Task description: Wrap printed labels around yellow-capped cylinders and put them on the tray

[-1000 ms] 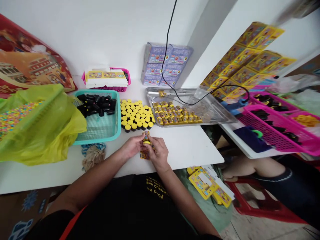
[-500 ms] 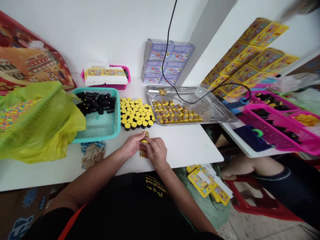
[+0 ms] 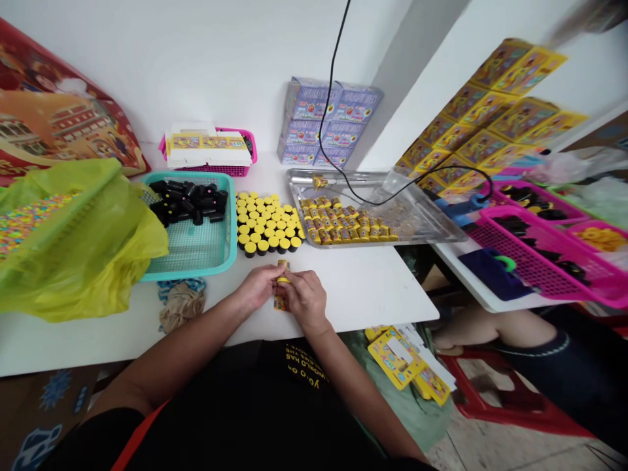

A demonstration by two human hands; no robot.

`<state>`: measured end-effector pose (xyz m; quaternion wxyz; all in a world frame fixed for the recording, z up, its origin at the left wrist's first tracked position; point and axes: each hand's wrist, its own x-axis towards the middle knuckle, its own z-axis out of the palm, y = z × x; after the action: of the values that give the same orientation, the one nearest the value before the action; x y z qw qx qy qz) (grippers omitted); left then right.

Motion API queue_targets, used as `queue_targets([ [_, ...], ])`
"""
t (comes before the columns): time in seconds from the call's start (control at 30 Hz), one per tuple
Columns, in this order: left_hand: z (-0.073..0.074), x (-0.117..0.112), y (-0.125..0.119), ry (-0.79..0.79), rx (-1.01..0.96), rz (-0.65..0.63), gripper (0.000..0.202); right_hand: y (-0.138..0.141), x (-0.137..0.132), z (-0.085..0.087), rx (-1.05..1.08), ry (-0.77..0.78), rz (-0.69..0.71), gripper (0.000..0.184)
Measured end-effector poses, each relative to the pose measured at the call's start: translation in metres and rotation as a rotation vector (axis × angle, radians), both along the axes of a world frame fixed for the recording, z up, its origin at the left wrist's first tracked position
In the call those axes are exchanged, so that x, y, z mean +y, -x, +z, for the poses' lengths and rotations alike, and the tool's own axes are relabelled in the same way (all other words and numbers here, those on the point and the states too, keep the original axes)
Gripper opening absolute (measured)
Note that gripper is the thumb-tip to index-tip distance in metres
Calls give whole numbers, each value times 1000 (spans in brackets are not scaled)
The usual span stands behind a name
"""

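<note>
My left hand [image 3: 256, 288] and my right hand [image 3: 305, 297] meet at the front of the white table [image 3: 363, 288], both pinched on one small yellow-capped tube [image 3: 283, 271] with a yellow printed label. A strip of the same labels [image 3: 280, 302] lies under my hands. Just beyond stands a block of several yellow-capped black tubes [image 3: 267, 224]. Right of it a metal tray [image 3: 422, 219] holds rows of labelled tubes [image 3: 348, 226].
A teal basket [image 3: 196, 252] holds bare black tubes [image 3: 189, 201]. A yellow bag [image 3: 83, 242] lies at left, a pink basket [image 3: 206, 149] and purple boxes [image 3: 326, 124] at the back. Another person's leg [image 3: 490, 327] and pink baskets [image 3: 540, 261] are at right.
My hands have stayed together on the tube, drawing slightly closer over it. The rest of the table is as it was.
</note>
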<state>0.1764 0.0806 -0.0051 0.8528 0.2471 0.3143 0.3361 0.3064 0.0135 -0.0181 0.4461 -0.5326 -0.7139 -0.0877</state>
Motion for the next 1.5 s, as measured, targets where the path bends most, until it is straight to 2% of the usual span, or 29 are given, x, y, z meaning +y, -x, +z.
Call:
queue_targets([
  [0.17,0,-2,-2,35,-2,-54,23,0,-1,1,8,-27,-36,16],
  [0.27,4,-2,-1,35,-56,-71,20,0,-3,3,78,-16,-86,27],
  [0.37,8,-1,1,20,-102,-54,15,-1,-3,4,109,-17,-66,33],
  [0.53,9,1,3,14,-72,-51,13,-1,1,1,33,-12,-36,32],
  [0.77,2,-1,1,-29,4,-34,24,0,3,-2,0,-37,-33,29],
  [0.97,4,-5,0,-14,-35,-106,24,-3,0,-3,1,-102,-60,20],
  [1.17,8,-3,1,22,-92,-56,13,-3,-2,-1,90,-20,-66,32],
  [1.37,10,0,3,13,-49,-18,13,-1,2,-2,26,7,-55,23],
  [1.5,11,-1,2,-5,-52,-3,10,1,2,0,46,30,-44,25],
])
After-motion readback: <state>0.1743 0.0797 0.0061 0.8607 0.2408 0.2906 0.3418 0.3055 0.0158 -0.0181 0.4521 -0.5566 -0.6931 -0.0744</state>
